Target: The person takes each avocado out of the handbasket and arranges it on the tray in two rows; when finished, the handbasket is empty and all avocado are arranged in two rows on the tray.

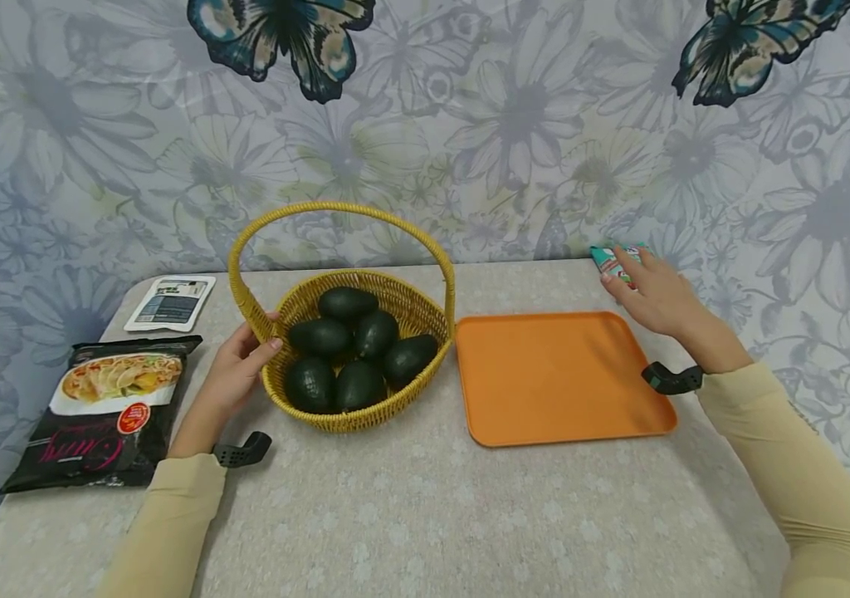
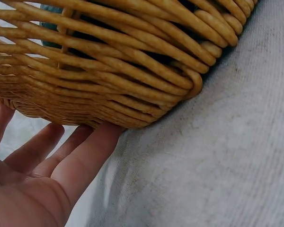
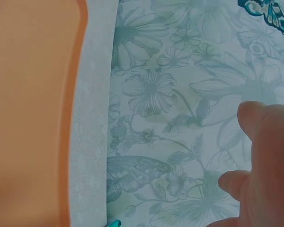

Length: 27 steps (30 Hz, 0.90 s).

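Wicker basket (image 1: 346,423) first: where does it stand?

On the table (image 1: 365,523), handle arched upright, with six dark green avocados (image 1: 359,386) inside it

What lies nearest, either side of it?

To its left, a black food packet (image 1: 111,428) with a picture of a noodle-like dish; just to its right, an orange tray (image 1: 552,382), though I can't tell if the two touch

And the left hand (image 1: 232,367)?

Gripping the basket's left side at the foot of the handle, thumb over the rim, fingers against the outer weave

Further off?

Behind the basket to the left, a flat white package (image 1: 171,303); well to its right and further back, the right hand (image 1: 660,299), fingers stretched out over a small teal packet (image 1: 606,260), whether pressing it I can't tell

Farthest?

Beyond the basket, a flowered wall covering (image 1: 522,166) with butterflies (image 1: 286,37) above
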Motion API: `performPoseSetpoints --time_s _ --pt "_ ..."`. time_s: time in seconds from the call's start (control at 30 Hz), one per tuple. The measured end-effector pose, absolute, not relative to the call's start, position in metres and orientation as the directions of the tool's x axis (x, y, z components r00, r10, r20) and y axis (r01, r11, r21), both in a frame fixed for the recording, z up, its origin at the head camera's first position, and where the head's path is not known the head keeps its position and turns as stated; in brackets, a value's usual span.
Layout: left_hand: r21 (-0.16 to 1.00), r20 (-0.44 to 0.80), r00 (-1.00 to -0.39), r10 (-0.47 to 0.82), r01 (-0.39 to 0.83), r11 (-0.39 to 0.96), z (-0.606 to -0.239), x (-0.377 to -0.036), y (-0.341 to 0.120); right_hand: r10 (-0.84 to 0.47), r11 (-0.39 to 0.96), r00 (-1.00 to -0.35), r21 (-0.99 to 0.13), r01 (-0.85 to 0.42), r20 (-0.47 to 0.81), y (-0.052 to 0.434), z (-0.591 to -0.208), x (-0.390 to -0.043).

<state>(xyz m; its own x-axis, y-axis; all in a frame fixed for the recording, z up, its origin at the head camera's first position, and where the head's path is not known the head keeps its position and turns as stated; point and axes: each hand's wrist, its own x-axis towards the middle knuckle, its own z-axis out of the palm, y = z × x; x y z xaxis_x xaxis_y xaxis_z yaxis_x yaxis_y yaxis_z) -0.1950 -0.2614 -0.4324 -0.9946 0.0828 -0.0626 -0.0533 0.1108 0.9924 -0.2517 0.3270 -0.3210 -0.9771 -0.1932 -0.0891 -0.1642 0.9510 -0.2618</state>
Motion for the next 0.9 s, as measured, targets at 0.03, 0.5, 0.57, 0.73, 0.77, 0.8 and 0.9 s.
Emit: performPoseSetpoints --time_s 0.03,0.5,0.57,0.73,0.77,0.8,0.9 --pt "0.992 -0.065 -0.995 0.080 -0.056 0.112 -0.433 -0.195 -0.262 -0.195 0.951 -0.977 -0.262 -0.166 -0.087 0.327 -0.320 -0.252" --pt "1.000 -0.003 -0.997 0.083 -0.002 0.006 -0.438 -0.195 -0.259 -0.256 0.896 -0.962 -0.397 -0.200 -0.093 0.317 -0.318 -0.249" --pt "1.000 -0.012 -0.997 0.081 -0.012 0.004 -0.438 -0.194 -0.259 -0.286 0.874 -0.953 -0.434 -0.218 -0.097 0.313 -0.317 -0.247" --pt "0.999 -0.034 -0.997 0.073 -0.031 0.042 -0.437 -0.194 -0.259 -0.352 0.828 -0.931 -0.496 -0.261 -0.096 0.295 -0.315 -0.240" --pt "0.998 -0.038 -0.997 0.072 -0.034 0.052 -0.436 -0.194 -0.259 -0.361 0.822 -0.927 -0.503 -0.268 -0.097 0.290 -0.315 -0.238" --pt "0.998 -0.041 -0.997 0.071 -0.037 0.051 -0.436 -0.194 -0.260 -0.372 0.815 -0.924 -0.510 -0.276 -0.094 0.285 -0.315 -0.236" --pt "0.998 -0.044 -0.996 0.077 -0.041 0.037 -0.436 -0.194 -0.260 -0.405 0.800 -0.911 -0.512 -0.311 -0.080 0.272 -0.315 -0.229"
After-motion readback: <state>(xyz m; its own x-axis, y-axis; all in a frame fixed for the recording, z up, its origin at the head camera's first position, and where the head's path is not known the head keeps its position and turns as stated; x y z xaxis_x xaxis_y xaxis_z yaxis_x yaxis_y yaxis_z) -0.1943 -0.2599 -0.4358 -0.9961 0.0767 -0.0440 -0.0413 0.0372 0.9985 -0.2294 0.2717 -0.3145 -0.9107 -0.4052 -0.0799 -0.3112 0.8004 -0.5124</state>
